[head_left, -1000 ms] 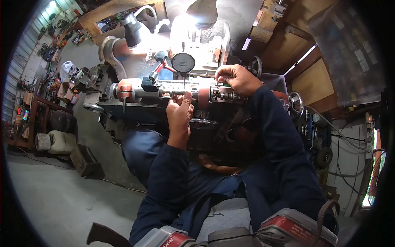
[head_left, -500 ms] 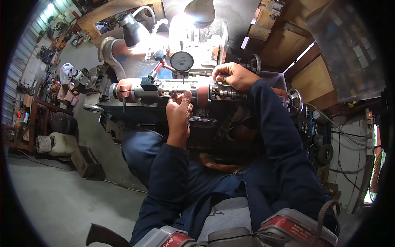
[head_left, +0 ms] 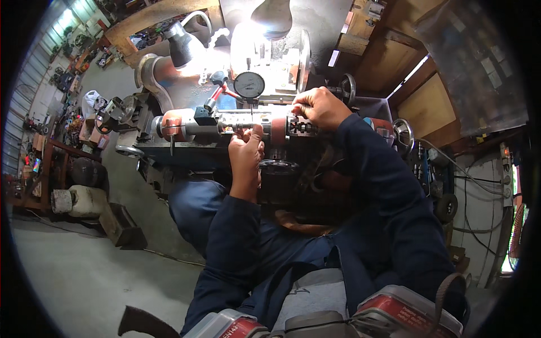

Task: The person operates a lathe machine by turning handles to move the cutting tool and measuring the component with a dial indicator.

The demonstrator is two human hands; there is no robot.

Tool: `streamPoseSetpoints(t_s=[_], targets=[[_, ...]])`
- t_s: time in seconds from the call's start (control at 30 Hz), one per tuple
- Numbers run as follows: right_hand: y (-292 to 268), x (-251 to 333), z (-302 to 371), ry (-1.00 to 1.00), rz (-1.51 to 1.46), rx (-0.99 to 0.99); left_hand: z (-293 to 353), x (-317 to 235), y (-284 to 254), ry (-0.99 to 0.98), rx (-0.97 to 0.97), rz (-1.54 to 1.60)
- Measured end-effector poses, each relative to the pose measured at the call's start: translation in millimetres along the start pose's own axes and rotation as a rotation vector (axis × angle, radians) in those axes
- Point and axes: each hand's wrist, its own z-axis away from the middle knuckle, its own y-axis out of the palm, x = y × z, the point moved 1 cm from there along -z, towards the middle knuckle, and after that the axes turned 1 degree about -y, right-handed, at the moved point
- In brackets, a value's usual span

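A metal shaft with raised lobes, which looks like a camshaft, lies level across a machine with red-brown heads. My left hand comes from below, its thumb and fingers closed on the shaft. Above it, a round dial gauge on a red-armed magnetic stand points its stem down at the shaft. My right hand is pinched over the shaft's right part, just beyond the middle red-brown support. What its fingertips grip is hidden.
Bright lamp light glares behind the gauge, beside a dark lamp head. Handwheels stick out at the machine's right, and another handwheel sits below its middle. A white-and-grey cylinder lies on the floor at left.
My right fingers have shifted slightly and curl in more. The lobes at the right part of the shaft look turned. My left hand stays in nearly the same place.
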Motion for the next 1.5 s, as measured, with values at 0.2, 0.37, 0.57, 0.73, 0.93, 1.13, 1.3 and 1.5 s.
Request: streamPoseSetpoints(t_s=[0.2, 0.37, 0.57, 0.73, 0.93, 1.13, 1.3, 1.5], targets=[[1, 20, -1, -0.008, 0.301, -0.050, 2, -3, -1, 0.031, 0.006, 0.001], [-3, 19, -6, -0.014, 0.365, -0.008, 3, 0, 2, 0.015, 0.016, -0.005], [3, 56, -8, 0.205, 0.603, 0.010, 1, 1, -2, 0.004, 0.027, 0.000], [-5, 39, -12, 0.086, 0.597, 0.090, -5, 9, -6, 0.045, 0.086, -0.023], [-26, 48, 14, -0.140, 0.231, -0.549, -12, 16, -4, 0.054, 0.193, 0.117], [-77, 36, 118, 0.094, 0.258, -0.808, -3, 4, 6, 0.028, 0.013, -0.138], [-124, -62, 210, 0.435, 0.548, -0.768, 16, -4, 1, 0.040, -0.002, -0.177], [-102, -160, 273, 0.538, 0.154, -0.527, 25, -11, -5, 0.044, -0.021, -0.202]])
